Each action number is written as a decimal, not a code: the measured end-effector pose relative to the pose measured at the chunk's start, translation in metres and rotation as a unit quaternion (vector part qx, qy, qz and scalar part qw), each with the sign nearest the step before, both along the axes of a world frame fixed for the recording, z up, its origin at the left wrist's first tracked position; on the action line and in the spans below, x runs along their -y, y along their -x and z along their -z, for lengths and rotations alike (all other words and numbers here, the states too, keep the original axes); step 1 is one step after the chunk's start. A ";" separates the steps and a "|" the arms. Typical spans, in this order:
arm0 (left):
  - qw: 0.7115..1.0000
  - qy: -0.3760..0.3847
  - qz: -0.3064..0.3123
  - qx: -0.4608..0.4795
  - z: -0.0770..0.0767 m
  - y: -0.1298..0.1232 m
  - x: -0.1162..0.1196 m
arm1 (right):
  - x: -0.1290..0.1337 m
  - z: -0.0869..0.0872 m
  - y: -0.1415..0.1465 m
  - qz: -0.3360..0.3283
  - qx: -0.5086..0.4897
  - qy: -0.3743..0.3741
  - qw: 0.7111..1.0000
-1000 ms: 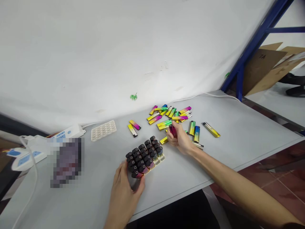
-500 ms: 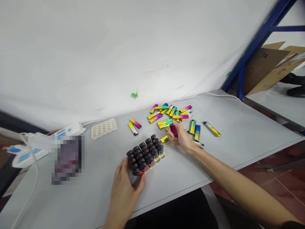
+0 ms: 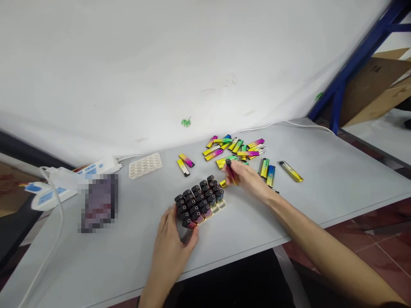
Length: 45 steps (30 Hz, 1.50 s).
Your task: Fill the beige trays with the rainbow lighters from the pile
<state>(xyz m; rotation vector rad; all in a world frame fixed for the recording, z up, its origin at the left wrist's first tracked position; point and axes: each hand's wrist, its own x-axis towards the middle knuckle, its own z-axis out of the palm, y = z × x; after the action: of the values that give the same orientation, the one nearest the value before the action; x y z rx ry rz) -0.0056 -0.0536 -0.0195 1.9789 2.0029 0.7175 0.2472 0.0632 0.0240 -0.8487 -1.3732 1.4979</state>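
Black-capped lighter (image 3: 230, 172), magenta-and-gold body: clamped between thumb and fingers of my right hand (image 3: 248, 179), now tipped cap-up and moved closer to the block, over the near edge of the loose heap of gradient lighters (image 3: 234, 147). Left hand (image 3: 171, 244): fingers spread, resting against the near corner of the upright lighters (image 3: 197, 201) in a cream moulded tray (image 3: 220, 208), its near row of sockets unfilled.
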 end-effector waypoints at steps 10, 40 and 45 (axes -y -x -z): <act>1.000 -0.011 0.010 0.005 -0.002 -0.002 0.000 | 0.012 -0.014 -0.023 -0.016 0.086 -0.113 0.990; 1.000 0.001 0.012 0.012 -0.002 0.002 0.001 | 0.023 0.001 -0.024 0.166 0.395 -0.442 0.788; 1.000 0.003 0.009 0.016 -0.002 0.002 0.000 | -0.042 0.000 -0.078 0.252 0.578 -0.292 0.719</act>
<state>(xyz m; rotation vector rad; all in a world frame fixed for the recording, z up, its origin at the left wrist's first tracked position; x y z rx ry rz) -0.0074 -0.0538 -0.0178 1.9670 1.9657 0.7327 0.3247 0.1055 0.0236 -1.6428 -2.0401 -0.1045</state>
